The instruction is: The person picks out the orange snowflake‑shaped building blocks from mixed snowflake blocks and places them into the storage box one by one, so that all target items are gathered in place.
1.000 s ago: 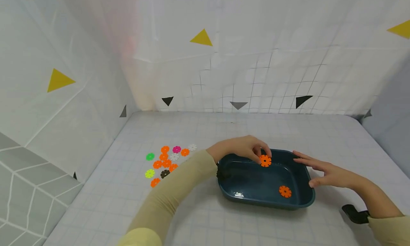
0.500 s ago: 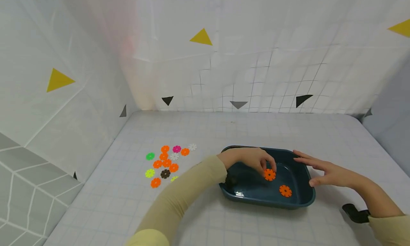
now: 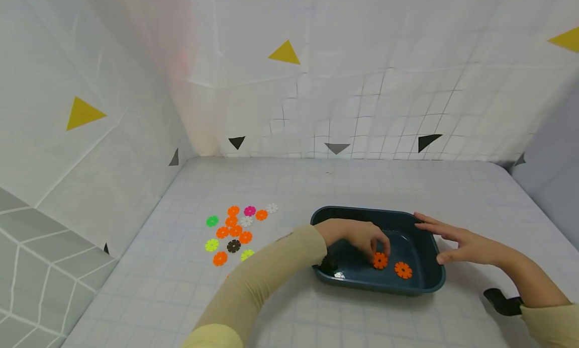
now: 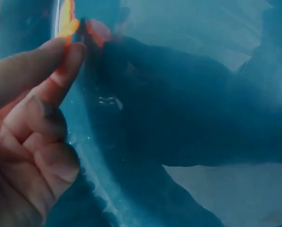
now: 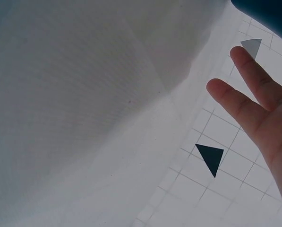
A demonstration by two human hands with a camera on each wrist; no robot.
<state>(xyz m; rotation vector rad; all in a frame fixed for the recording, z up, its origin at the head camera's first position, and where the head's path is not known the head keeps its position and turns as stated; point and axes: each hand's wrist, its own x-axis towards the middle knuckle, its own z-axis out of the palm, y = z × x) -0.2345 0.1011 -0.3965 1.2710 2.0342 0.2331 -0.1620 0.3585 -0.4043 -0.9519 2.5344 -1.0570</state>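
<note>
Disc (image 3: 380, 261) is sinking lower inside tray (image 3: 407, 245), now nearing other disc (image 3: 403, 270) | left hand (image 3: 364, 236): grip is pinching it | right hand (image 3: 461, 245): fingers are spreading at tray's edge, holding nothing | placing is seemingly nearing its end

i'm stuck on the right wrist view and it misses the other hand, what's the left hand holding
Observer: In the head view, the left hand pinches an orange disc at its edge.
Operator: ok, and where is it holding that disc
Observer: Inside the dark blue tray; I cannot tell whether the disc touches the bottom.
Operator: anything else in there
Observer: Yes, a second orange disc lies on the tray's bottom, on the side nearer the right hand.
</note>
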